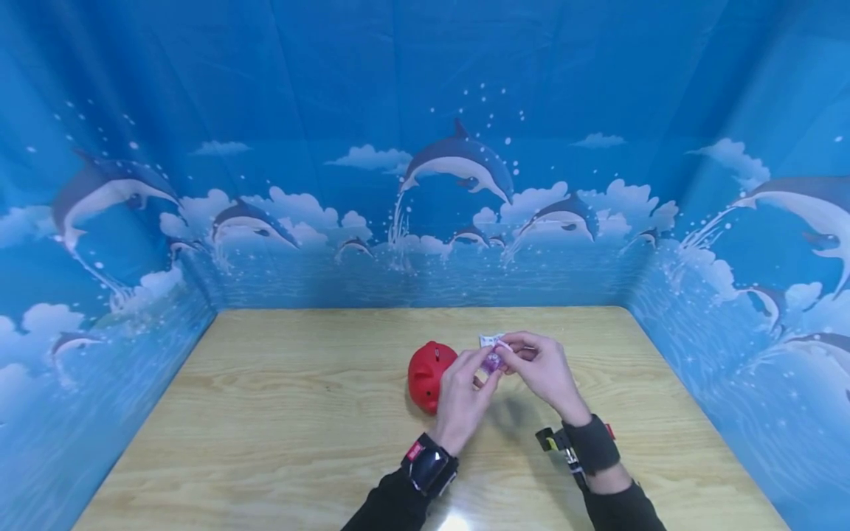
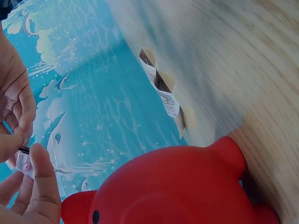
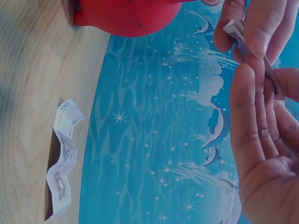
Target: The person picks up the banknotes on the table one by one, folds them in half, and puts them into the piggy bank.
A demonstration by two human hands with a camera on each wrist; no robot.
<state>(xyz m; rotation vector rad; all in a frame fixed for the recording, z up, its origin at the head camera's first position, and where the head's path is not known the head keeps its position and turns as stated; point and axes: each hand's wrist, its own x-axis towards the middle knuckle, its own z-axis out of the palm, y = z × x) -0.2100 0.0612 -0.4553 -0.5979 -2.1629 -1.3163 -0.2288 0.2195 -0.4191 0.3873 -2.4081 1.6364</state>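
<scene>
A small folded purple banknote [image 1: 492, 362] is held between both hands, above the table and to the right of a red piggy bank [image 1: 425, 380]. My left hand [image 1: 462, 394] pinches it from the left with thumb and fingers. From the other side my right hand [image 1: 541, 369] grips it with its fingertips. The right wrist view shows the note's folded edge [image 3: 237, 36] sticking out between the fingers. Part of the note is hidden behind them. On its top the piggy bank has a dark coin slot [image 1: 437, 355].
Behind the hands a second banknote [image 3: 65, 156], creased into zigzag folds, stands on the wooden table [image 1: 299, 398]. A blue curtain [image 1: 319, 96] printed with dolphins surrounds the table at the back and both sides. Each wrist carries a strapped device.
</scene>
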